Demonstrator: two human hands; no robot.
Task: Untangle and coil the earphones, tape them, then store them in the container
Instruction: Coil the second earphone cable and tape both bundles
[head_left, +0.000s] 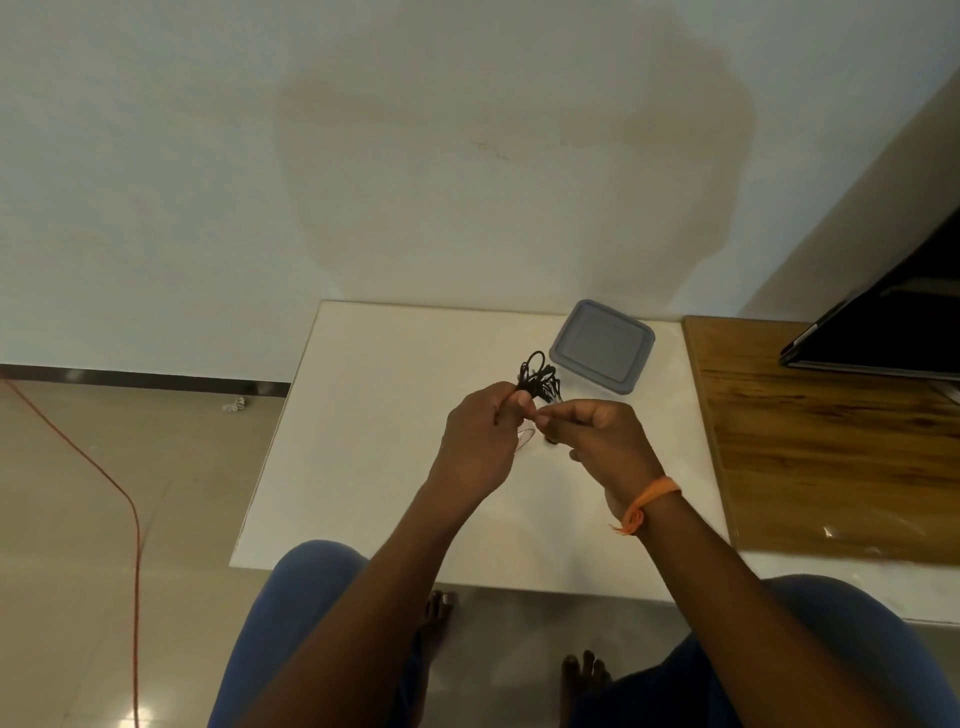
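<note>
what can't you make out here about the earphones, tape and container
Head view, the only one:
- Earphones: the cord's lower part is hidden by the left hand and right hand; earbuds too small to tell.
- Tape: a pale loop shows between the hands; too small and covered to identify.
- Container: the grey lid hides the inside.
- Dark panel: cut off by the right edge.
</note>
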